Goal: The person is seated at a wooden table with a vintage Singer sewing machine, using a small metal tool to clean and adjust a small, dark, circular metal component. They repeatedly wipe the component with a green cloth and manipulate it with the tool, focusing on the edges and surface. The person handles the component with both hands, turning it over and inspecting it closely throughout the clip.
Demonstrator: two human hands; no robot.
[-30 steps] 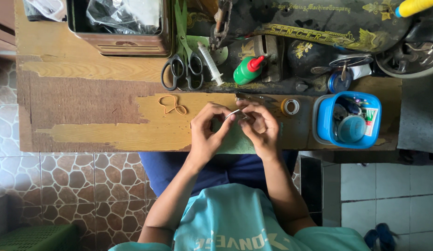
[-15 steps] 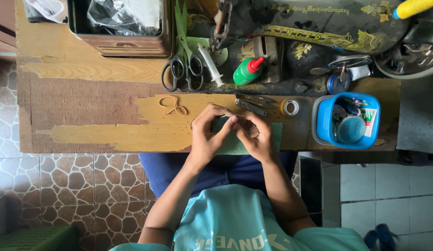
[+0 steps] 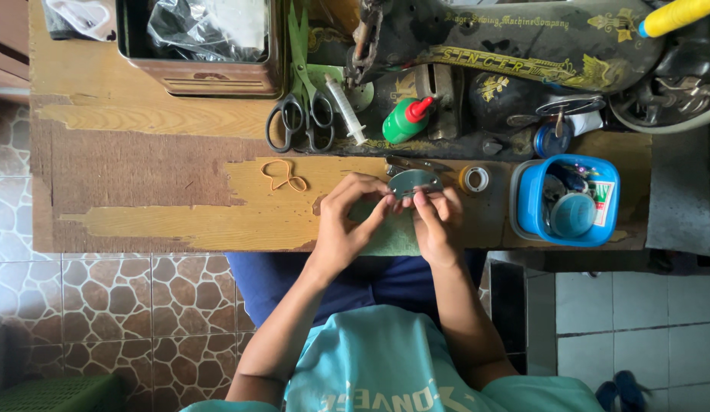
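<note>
My left hand (image 3: 347,221) and my right hand (image 3: 439,225) meet over the front edge of a worn wooden table (image 3: 141,191). Together they hold a small oval metal plate (image 3: 413,182) by its lower edge, fingertips on both sides. Under my hands lies a green cloth (image 3: 393,236). A black sewing machine (image 3: 523,53) stands just beyond the plate.
Black scissors (image 3: 300,122), a syringe (image 3: 345,111) and a green bottle with red cap (image 3: 405,120) lie at the machine's base. A rubber band (image 3: 282,175) is left of my hands. A thread roll (image 3: 475,179) and blue tub (image 3: 568,200) sit right. A brown box (image 3: 202,46) stands far left.
My hands drew closer together and the metal plate now shows flat between my fingertips, raised slightly toward the machine.
</note>
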